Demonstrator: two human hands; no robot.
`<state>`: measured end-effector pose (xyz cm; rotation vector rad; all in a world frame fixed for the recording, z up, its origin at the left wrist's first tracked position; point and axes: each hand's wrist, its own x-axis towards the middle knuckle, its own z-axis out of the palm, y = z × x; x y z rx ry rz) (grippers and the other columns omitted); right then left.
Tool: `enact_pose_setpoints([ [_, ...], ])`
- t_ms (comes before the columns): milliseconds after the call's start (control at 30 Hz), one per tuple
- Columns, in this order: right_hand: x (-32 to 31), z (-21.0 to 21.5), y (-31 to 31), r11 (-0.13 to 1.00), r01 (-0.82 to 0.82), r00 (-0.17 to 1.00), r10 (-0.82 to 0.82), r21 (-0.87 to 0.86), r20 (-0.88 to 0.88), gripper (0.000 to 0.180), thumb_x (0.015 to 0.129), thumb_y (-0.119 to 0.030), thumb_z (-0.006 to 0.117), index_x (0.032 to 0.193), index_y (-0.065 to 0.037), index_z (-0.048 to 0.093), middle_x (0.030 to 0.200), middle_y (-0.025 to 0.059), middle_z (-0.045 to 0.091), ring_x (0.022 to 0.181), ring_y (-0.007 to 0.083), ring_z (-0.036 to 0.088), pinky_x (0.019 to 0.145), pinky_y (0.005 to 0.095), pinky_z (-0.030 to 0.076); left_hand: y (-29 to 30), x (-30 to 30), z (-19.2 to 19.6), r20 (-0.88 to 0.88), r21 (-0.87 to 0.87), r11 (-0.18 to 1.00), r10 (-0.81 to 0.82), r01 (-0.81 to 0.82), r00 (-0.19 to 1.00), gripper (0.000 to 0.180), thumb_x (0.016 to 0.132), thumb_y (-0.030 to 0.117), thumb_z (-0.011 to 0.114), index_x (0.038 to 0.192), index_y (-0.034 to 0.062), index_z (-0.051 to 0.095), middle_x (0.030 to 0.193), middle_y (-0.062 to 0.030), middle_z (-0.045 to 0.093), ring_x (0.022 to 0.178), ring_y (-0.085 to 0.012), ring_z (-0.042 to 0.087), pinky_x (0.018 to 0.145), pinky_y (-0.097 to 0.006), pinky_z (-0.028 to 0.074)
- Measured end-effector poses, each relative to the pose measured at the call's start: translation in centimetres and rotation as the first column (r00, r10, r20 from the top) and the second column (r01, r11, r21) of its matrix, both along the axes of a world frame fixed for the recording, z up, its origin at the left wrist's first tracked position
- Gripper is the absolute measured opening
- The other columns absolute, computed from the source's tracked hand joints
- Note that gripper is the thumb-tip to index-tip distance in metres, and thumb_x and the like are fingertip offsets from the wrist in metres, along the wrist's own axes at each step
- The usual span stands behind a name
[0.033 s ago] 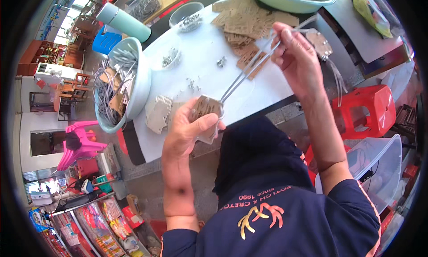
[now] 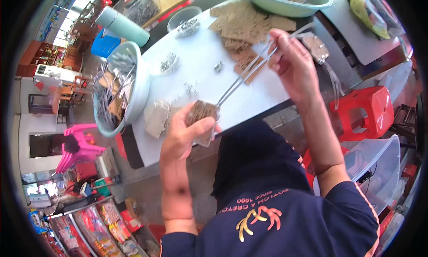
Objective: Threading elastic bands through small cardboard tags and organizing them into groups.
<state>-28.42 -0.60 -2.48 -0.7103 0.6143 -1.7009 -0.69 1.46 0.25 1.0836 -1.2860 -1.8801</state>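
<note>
Fingers of my left hand [image 2: 187,132] pinch a small brown cardboard card [image 2: 201,112] by its lower edge, thumb across its face, holding it just above the near rim of the white tabletop [image 2: 249,92]. My right hand [image 2: 292,63] is raised over the far right part of that table, its fingers closed around the upper ends of a pair of thin grey plastic straps [image 2: 243,76]; these run down in a slant, side by side, and meet the top corner of the card in my left hand. Under the straps and beyond them lies a loose heap of flat brown cardboard pieces [image 2: 243,27]. To my left stands a pale blue round basin [image 2: 133,85] filled with grey straps and cards, touching the table's left edge. Between basin and card rests a small clear plastic packet [image 2: 157,118]. Little silvery metal clips [image 2: 192,88] are scattered over the middle of the table. A red plastic stool [image 2: 363,112] stands beside my right forearm.
</note>
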Motion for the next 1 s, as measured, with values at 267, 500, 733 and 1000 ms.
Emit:
enact_pose_setpoints([
  [267, 0.2, -1.4, 0.0, 0.998, -0.005, 0.999, 0.002, 0.058, 0.048, 0.028, 0.095, -0.02, 0.063, 0.112, 0.001, 0.065, 0.085, 0.0008, 0.059, 0.068, 0.0079, 0.055, 0.06, 0.0225, 0.048, 0.7, 0.6, -0.7, -0.037, -0.036, 0.975, 0.219, -0.22, 0.975, 0.033, 0.079, 0.01, 0.074, 0.108, 0.0006, 0.063, 0.091, -0.0126, 0.068, 0.074, -0.0173, 0.064, 0.062, -0.029, 0.052],
  [500, -0.3, -2.4, -1.1, 0.987, 0.136, 0.989, -0.14, 0.091, 0.045, 0.022, 0.094, -0.019, 0.064, 0.107, -0.002, 0.066, 0.079, -0.0015, 0.06, 0.065, 0.0047, 0.054, 0.061, 0.0207, 0.048, 1.0, 0.3, -1.9, -0.124, -0.004, 0.979, 0.201, -0.203, 0.972, 0.034, 0.078, 0.01, 0.075, 0.108, 0.0009, 0.064, 0.093, -0.0121, 0.069, 0.081, -0.019, 0.066, 0.063, -0.031, 0.052],
  [733, -0.2, -2.7, -1.7, 0.98, 0.19, 0.976, -0.196, 0.066, 0.094, 0.021, 0.095, -0.018, 0.062, 0.108, -0.002, 0.065, 0.082, 0.0002, 0.062, 0.064, 0.0054, 0.055, 0.061, 0.0221, 0.049, 0.7, -0.2, -3.0, -0.222, 0.038, 0.995, 0.098, -0.092, 0.97, 0.029, 0.083, 0.005, 0.068, 0.11, -0.0004, 0.061, 0.095, -0.0127, 0.069, 0.078, -0.0224, 0.067, 0.068, -0.036, 0.053],
  [1000, -0.8, -2.9, -1.7, 0.981, 0.193, 0.967, -0.196, 0.034, 0.16, 0.024, 0.094, -0.015, 0.063, 0.113, -0.001, 0.062, 0.09, 0.0016, 0.06, 0.068, 0.0056, 0.054, 0.061, 0.0222, 0.05, 0.7, -0.5, -3.6, -0.258, 0.031, 0.99, 0.144, -0.14, 0.955, 0.031, 0.082, 0.002, 0.068, 0.111, 0.0009, 0.061, 0.095, -0.0127, 0.068, 0.075, -0.0227, 0.067, 0.06, -0.033, 0.052],
])
